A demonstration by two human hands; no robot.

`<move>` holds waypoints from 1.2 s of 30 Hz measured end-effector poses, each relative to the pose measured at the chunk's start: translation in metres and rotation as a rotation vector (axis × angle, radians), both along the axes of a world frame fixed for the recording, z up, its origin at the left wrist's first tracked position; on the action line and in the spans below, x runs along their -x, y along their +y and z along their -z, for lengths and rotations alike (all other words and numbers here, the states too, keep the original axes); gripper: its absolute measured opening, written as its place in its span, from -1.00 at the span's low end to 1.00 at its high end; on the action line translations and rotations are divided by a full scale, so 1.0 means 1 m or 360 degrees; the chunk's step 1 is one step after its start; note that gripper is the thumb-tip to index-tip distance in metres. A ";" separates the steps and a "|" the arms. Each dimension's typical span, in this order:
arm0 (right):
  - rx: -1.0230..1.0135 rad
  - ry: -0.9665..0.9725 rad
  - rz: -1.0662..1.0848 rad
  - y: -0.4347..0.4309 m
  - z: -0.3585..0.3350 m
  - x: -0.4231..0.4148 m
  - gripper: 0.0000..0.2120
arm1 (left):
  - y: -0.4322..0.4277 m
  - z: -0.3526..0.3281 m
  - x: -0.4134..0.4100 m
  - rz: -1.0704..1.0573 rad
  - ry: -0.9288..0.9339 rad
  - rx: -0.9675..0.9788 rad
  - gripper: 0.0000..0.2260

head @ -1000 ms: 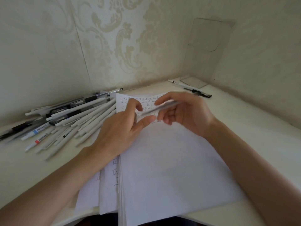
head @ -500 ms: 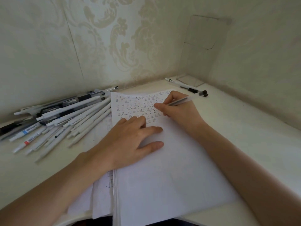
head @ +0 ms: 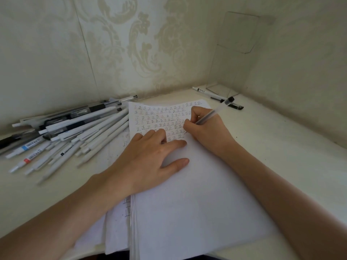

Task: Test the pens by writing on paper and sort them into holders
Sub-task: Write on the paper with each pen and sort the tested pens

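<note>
The right hand [head: 204,126] had its grip closed around a translucent gel pen [head: 213,114], thumb and fingers pinching the barrel low down. The pen's long axis ran on a slant, its tip pointing down and to the left onto the top sheet of paper [head: 187,203], its dark-capped rear end pointing up and to the right, toward the corner of the walls. The tip itself was hidden behind the fingers, at the right end of the lower rows of handwritten characters [head: 161,117] filling the far part of the sheet. The left hand [head: 150,158] lay flat, palm down with fingers spread, pressing on the paper just left of the writing hand and holding nothing. The sheet topped a loose stack of papers on the white tabletop [head: 281,147]. To the left lay a pile of pens [head: 75,136], mostly white-barrelled, some black, fanned out with their long axes running roughly from near-left to far-right. Two more pens [head: 216,96] rested in the far corner beside a clear acrylic holder [head: 236,53].
</note>
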State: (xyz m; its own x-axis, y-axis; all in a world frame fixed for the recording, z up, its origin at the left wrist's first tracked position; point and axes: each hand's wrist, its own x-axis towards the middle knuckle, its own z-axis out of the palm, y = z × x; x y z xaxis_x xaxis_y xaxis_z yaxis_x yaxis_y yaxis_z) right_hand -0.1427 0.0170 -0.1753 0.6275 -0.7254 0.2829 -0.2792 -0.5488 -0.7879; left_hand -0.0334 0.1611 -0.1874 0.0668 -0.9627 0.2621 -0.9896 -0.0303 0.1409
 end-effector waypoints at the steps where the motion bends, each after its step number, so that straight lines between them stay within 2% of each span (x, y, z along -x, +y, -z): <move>1: 0.0022 0.0013 -0.0003 0.000 0.001 0.000 -0.68 | 0.000 0.000 0.000 -0.0002 -0.0001 -0.0005 -0.39; 12: 0.0015 -0.0016 0.0006 -0.001 0.000 0.000 -0.64 | 0.000 -0.001 0.000 -0.0008 -0.0002 -0.0048 -0.37; 24: -0.0008 -0.0035 0.0003 -0.001 -0.001 0.001 -0.72 | 0.000 -0.001 -0.001 -0.0003 0.0009 -0.0051 -0.36; 29: -0.0005 -0.0005 0.0003 0.000 -0.001 0.000 -0.64 | -0.001 -0.001 -0.001 0.0008 0.0013 -0.0050 -0.35; 34: -0.0048 -0.0015 -0.0006 0.000 -0.002 0.001 -0.73 | -0.001 -0.001 -0.001 0.0025 0.0030 -0.0037 -0.35; 36: -0.0026 0.0015 -0.0015 0.002 -0.002 0.001 -0.69 | -0.001 0.000 -0.002 0.0028 0.0035 -0.0035 -0.35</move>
State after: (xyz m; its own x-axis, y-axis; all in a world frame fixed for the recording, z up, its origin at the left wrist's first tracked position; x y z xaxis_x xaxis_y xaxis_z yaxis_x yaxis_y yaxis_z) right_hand -0.1435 0.0186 -0.1737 0.6370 -0.7240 0.2647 -0.2818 -0.5383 -0.7942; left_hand -0.0310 0.1603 -0.1873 0.0553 -0.9693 0.2398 -0.9866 -0.0162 0.1621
